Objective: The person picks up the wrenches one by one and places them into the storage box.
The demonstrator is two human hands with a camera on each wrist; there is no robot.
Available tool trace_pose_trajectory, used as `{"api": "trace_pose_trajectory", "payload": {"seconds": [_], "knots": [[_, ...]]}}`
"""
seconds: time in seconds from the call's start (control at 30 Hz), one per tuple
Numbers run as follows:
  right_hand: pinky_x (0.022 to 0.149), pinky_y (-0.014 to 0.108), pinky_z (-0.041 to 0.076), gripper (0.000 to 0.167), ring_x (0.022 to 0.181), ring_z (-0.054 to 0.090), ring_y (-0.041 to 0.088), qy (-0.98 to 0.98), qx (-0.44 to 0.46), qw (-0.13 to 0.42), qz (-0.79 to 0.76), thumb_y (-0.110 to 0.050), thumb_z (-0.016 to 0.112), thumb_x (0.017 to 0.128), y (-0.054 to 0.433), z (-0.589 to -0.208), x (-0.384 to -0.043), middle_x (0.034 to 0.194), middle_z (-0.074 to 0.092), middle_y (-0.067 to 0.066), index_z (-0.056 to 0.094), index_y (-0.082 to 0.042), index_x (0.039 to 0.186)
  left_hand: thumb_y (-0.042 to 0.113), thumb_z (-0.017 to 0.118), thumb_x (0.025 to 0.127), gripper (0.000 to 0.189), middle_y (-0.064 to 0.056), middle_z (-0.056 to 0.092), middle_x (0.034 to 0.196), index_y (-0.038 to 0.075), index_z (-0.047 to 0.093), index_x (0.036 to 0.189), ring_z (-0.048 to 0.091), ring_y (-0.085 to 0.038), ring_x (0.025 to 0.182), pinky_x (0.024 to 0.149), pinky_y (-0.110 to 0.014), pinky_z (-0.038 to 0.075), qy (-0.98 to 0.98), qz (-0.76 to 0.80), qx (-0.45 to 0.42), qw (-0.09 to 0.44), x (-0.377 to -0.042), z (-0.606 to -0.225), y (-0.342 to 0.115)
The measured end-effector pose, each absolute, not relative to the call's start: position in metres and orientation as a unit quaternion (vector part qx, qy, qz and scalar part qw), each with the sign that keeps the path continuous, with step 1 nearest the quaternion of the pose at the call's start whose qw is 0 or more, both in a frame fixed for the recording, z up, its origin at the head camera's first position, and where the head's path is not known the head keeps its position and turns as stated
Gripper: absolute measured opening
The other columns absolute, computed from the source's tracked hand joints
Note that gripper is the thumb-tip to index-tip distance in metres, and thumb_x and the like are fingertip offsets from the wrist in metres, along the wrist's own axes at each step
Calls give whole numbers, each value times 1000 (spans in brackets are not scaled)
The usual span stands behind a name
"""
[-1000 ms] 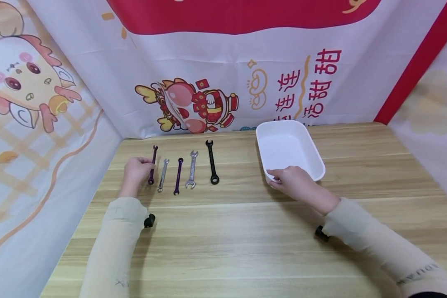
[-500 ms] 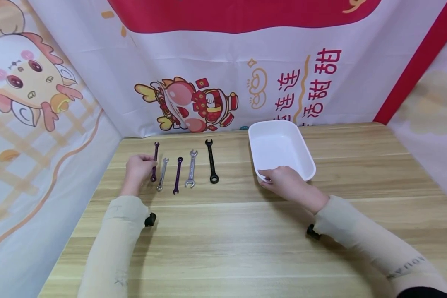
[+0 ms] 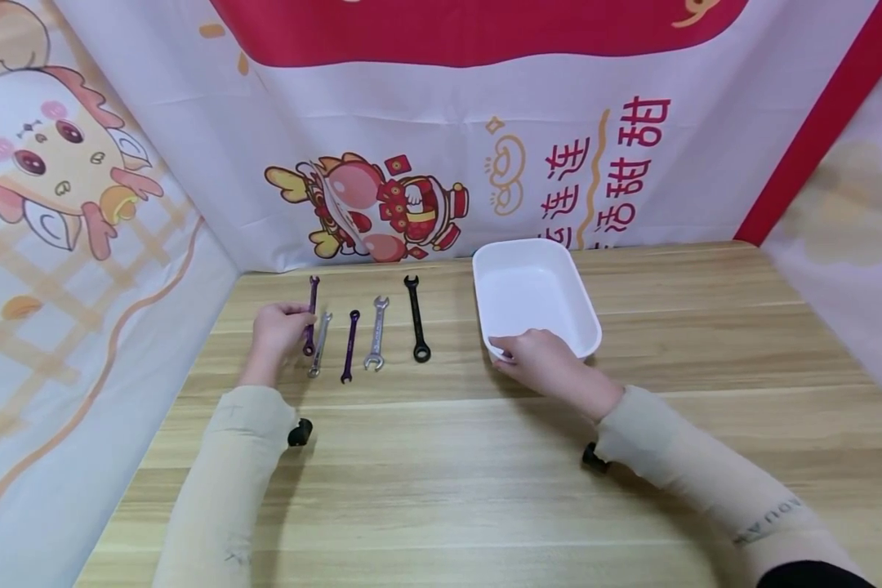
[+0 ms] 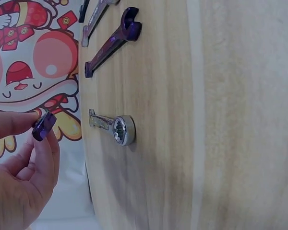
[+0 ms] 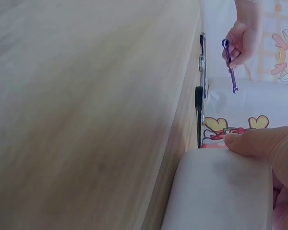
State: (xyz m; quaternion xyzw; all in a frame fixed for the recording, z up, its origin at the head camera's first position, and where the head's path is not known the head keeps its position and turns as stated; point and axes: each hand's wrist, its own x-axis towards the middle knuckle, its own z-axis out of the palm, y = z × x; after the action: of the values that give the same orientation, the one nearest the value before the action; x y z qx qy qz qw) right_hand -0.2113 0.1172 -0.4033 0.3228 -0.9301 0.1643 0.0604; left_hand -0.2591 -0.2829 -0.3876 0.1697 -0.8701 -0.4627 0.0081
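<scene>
My left hand (image 3: 275, 331) pinches a purple combination wrench (image 3: 313, 294) between thumb and fingers; the right wrist view shows this wrench (image 5: 232, 74) held up off the table. Just right of it lies a small silver combination wrench (image 3: 319, 349), its ring end (image 4: 124, 130) facing the left wrist camera. Farther along the row are a second purple wrench (image 3: 350, 347), a silver double open-end wrench (image 3: 378, 333) and a black combination wrench (image 3: 416, 318). My right hand (image 3: 547, 361) grips the near-left rim of a white plastic basin (image 3: 532, 298), thumb over the edge, other fingers partly hidden.
The wood-grain table (image 3: 426, 482) reaches back to a printed white and red cloth (image 3: 382, 98). Another printed cloth (image 3: 191, 343) hangs along the left side. The basin stands near the back edge, right of the black wrench.
My right hand has slid the basin leftward, closer to the wrenches. The left hand has raised the purple wrench and brought it slightly right, toward the small silver one.
</scene>
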Motion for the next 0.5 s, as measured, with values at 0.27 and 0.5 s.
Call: {"api": "trace_pose_trajectory", "payload": {"seconds": [0.27, 0.5], "knots": [[68, 42, 60, 34, 76, 72, 24, -929, 330, 70, 153, -17, 78, 91, 108, -402, -211, 85, 76, 7, 74, -3, 121, 6, 65, 96, 39, -21, 62, 121, -10, 62, 131, 57, -2, 69, 71, -18, 56, -849, -499, 176, 0, -260, -391, -284], [70, 41, 60, 35, 79, 73, 24, -933, 323, 42, 154, -18, 77, 92, 100, -401, -209, 88, 77, 8, 73, -3, 124, 4, 65, 96, 38, -22, 64, 119, -11, 62, 130, 57, 0, 66, 66, -14, 54, -843, -512, 167, 3, -259, -392, -280]]}}
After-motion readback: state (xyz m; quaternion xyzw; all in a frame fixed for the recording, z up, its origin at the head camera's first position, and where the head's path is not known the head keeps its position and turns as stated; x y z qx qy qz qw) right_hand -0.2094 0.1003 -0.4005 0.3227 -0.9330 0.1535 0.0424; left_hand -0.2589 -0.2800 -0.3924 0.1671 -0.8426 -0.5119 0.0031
